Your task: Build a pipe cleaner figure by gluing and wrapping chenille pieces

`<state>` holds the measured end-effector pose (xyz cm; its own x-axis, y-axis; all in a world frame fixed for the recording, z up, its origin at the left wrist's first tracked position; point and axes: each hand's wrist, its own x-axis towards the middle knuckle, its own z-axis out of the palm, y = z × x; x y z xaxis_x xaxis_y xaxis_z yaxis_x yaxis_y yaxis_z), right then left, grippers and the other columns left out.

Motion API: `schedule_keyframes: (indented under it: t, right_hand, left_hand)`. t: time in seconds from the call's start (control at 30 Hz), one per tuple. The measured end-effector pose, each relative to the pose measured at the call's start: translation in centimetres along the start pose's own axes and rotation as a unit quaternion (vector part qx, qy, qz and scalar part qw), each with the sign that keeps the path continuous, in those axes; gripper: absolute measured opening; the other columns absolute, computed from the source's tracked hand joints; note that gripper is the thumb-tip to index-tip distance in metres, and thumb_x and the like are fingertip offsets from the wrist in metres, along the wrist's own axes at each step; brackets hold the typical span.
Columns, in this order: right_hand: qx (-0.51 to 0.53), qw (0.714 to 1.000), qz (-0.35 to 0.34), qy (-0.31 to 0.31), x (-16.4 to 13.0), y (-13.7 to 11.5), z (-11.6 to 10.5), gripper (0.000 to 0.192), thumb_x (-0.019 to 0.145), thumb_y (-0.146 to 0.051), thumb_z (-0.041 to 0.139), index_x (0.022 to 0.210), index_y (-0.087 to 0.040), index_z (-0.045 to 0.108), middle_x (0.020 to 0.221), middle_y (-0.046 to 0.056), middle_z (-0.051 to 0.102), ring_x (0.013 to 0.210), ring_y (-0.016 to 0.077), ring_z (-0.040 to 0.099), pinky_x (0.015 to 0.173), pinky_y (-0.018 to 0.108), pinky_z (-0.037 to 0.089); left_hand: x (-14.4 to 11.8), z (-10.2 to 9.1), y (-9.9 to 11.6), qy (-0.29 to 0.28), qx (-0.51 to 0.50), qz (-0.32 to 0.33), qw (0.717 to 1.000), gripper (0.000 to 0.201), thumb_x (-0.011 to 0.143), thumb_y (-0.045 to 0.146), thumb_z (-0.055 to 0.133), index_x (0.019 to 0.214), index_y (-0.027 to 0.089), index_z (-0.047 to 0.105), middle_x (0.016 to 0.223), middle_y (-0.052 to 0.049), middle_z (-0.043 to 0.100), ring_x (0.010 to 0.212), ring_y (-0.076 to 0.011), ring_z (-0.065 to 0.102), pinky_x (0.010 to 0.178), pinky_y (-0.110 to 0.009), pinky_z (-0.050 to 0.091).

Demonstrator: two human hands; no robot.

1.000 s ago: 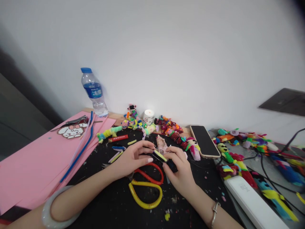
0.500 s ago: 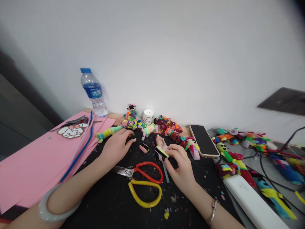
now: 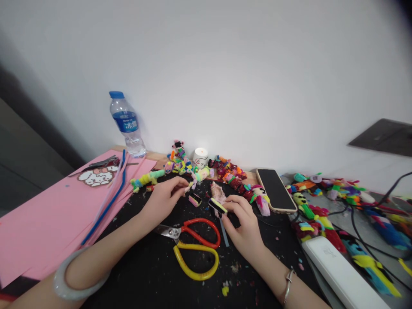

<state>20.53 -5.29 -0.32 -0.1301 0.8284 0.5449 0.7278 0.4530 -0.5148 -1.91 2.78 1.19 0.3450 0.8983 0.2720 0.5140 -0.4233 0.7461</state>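
My right hand pinches a small fuzzy black-and-yellow striped piece above the black mat. Between the thumb and fingers of my left hand is a small pale-yellow piece, too small to name for certain. A second striped piece, pink, black and yellow, lies on the mat between the hands. Behind my right fingers rests a crumpled pinkish scrap, and below it a thin grey-blue stick. Scissors with one red and one yellow handle lie between my forearms.
Pink sheets with pipe cleaners are on the left, a water bottle behind them. Colourful fuzzy dolls, a white cup and a phone line the wall. On the right are a white device, cables and more dolls.
My left hand has shifted slightly right, and its fingers now pinch a small pale-yellow piece. My right hand stays nearly still with the striped piece.
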Motion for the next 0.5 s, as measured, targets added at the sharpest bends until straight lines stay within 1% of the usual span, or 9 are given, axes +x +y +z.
schedule_keyframes:
  t: [0.1,0.17,0.2,0.27,0.37,0.43,0.5]
  right_hand:
    - [0.002,1.0,0.001,-0.001,0.0,0.0,0.0,0.014,0.08,-0.013,0.051,0.09,-0.021,0.056,0.101,0.008,0.055,0.097,0.0229,0.053,0.083,0.04,0.043]
    - [0.003,1.0,0.0,-0.007,0.1,-0.1,0.0,0.014,0.079,-0.013,0.052,0.09,-0.021,0.056,0.101,0.008,0.055,0.096,0.0228,0.053,0.083,0.039,0.043]
    - [0.004,1.0,-0.001,-0.011,0.0,-0.1,0.0,0.015,0.079,-0.012,0.052,0.09,-0.021,0.056,0.1,0.007,0.055,0.096,0.0228,0.053,0.082,0.039,0.043]
    - [0.004,1.0,-0.004,-0.02,0.0,-0.1,0.0,0.015,0.079,-0.012,0.053,0.09,-0.021,0.057,0.1,0.007,0.055,0.096,0.0227,0.052,0.082,0.039,0.042]
    - [0.001,0.999,-0.014,-0.033,-0.1,-0.2,0.0,0.016,0.079,-0.012,0.054,0.091,-0.021,0.057,0.103,0.007,0.054,0.097,0.0226,0.051,0.082,0.04,0.041]
    - [-0.002,0.999,-0.019,-0.041,-0.1,-0.2,0.1,0.016,0.08,-0.012,0.055,0.092,-0.022,0.058,0.105,0.007,0.053,0.098,0.0226,0.051,0.083,0.04,0.041]
    - [-0.004,0.999,-0.023,-0.047,-0.1,-0.3,0.1,0.016,0.08,-0.013,0.055,0.093,-0.023,0.058,0.106,0.007,0.053,0.099,0.0227,0.05,0.083,0.04,0.041]
  left_hand:
    - [-0.2,0.6,0.3,-0.028,-0.144,-0.025,0.989,0.015,0.084,0.028,0.049,0.091,0.018,0.058,0.084,-0.003,0.067,0.077,-0.0184,0.066,0.072,-0.029,0.05]
    - [-0.3,1.0,0.5,-0.054,-0.205,-0.04,0.976,0.016,0.084,0.028,0.049,0.092,0.017,0.058,0.082,-0.003,0.068,0.075,-0.0182,0.067,0.072,-0.03,0.051]
    - [-0.4,1.1,0.6,-0.065,-0.22,-0.045,0.972,0.017,0.084,0.027,0.05,0.093,0.016,0.059,0.08,-0.003,0.069,0.075,-0.0182,0.067,0.073,-0.03,0.051]
    - [-0.6,1.2,0.9,-0.072,-0.231,-0.053,0.969,0.017,0.083,0.025,0.052,0.093,0.016,0.061,0.079,-0.003,0.07,0.076,-0.0181,0.067,0.076,-0.031,0.051]
    - [-0.9,1.3,1.3,-0.058,-0.233,-0.06,0.969,0.014,0.079,0.025,0.059,0.089,0.016,0.064,0.082,-0.003,0.071,0.078,-0.0178,0.066,0.077,-0.03,0.051]
    - [-1.1,1.2,1.5,-0.045,-0.221,-0.048,0.973,0.011,0.076,0.025,0.063,0.083,0.017,0.066,0.082,-0.002,0.071,0.078,-0.0172,0.066,0.075,-0.028,0.052]
    - [-1.2,1.2,1.5,-0.037,-0.197,-0.017,0.979,0.008,0.076,0.024,0.064,0.078,0.018,0.068,0.081,-0.002,0.071,0.078,-0.0172,0.065,0.075,-0.027,0.052]
